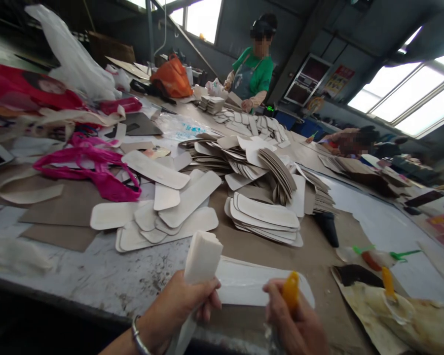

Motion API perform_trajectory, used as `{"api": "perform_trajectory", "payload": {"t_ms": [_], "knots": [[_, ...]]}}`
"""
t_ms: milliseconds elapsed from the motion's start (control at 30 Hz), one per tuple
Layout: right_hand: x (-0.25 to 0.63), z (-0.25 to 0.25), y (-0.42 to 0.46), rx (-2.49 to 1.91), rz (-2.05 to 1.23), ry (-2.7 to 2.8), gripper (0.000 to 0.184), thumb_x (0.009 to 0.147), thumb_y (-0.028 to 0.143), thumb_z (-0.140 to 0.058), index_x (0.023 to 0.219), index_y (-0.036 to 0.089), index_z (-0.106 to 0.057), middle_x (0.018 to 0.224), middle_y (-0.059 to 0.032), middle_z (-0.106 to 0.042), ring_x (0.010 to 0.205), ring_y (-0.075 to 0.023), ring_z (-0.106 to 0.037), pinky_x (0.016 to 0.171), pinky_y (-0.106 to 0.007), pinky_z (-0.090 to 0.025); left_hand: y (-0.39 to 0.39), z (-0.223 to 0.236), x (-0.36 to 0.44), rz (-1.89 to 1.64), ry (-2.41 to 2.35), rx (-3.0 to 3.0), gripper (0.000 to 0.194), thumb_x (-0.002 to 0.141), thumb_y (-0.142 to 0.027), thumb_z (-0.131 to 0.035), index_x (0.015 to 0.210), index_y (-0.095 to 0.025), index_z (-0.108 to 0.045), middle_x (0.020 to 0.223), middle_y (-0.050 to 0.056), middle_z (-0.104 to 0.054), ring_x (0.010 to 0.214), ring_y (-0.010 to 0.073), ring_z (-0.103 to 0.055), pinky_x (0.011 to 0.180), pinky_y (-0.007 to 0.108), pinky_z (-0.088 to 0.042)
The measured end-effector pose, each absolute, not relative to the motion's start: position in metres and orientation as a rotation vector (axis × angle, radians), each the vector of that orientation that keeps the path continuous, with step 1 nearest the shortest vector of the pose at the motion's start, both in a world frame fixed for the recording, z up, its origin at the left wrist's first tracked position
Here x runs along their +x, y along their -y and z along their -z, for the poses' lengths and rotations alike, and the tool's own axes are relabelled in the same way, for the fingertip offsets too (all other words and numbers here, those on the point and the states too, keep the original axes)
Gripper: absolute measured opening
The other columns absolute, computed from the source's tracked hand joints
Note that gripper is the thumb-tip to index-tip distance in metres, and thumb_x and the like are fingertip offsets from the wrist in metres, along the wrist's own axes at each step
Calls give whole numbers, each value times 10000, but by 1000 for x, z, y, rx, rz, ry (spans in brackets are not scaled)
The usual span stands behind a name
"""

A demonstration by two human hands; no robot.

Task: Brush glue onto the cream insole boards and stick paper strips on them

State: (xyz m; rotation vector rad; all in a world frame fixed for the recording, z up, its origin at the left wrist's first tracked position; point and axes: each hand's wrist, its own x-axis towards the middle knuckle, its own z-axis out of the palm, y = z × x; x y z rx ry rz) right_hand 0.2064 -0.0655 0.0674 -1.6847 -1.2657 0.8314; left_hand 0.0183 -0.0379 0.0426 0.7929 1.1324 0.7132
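Note:
My left hand is closed round a white foam block held upright near the table's front edge. Just to its right, my right hand is closed on an orange-nozzled bottle, whose tip points up. Between and behind both hands lies a long white insole-shaped piece, flat on the brown table top. A silver bracelet circles my left wrist.
Heaps of white and tan insole pieces cover the table's middle, with a neat stack close by. Pink plastic bags lie at left. Glue bottles on stained paper sit at right. A person in green works at the far end.

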Motion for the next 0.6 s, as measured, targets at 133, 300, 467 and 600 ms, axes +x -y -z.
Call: {"api": "perform_trajectory", "payload": {"t_ms": [133,300,467,600], "knots": [[169,-51,52,-1398,-1380,1200,309,707,491,-671,732,203,-560,500,54,-504,449,-137,-523,450,-239,-419,43,-49,27,-729,-1036,718,376,605,-470,-682,652,-97,-666,498,40,-566,438,124,-471,456,235,-316],[157,-42,51,-1099,-1731,891,307,751,443,-662,715,211,-463,440,80,-490,348,-136,-535,376,-231,-422,44,-51,31,-706,-997,694,331,581,-410,-719,645,-90,-663,501,44,-582,430,124,-493,439,228,-335],[161,-28,52,-1115,-1747,845,383,685,446,-733,822,192,-481,449,93,-481,326,-150,-538,317,-228,-424,43,-54,33,-687,-972,709,342,593,-402,-734,712,-86,-677,483,17,-567,427,111,-495,429,208,-347],[162,-24,52,-1155,-1741,865,387,714,483,-694,727,209,-421,406,84,-466,299,-142,-502,297,-224,-397,45,-48,35,-685,-958,694,340,598,-394,-742,694,-77,-671,512,39,-593,425,122,-518,423,214,-369]]}}
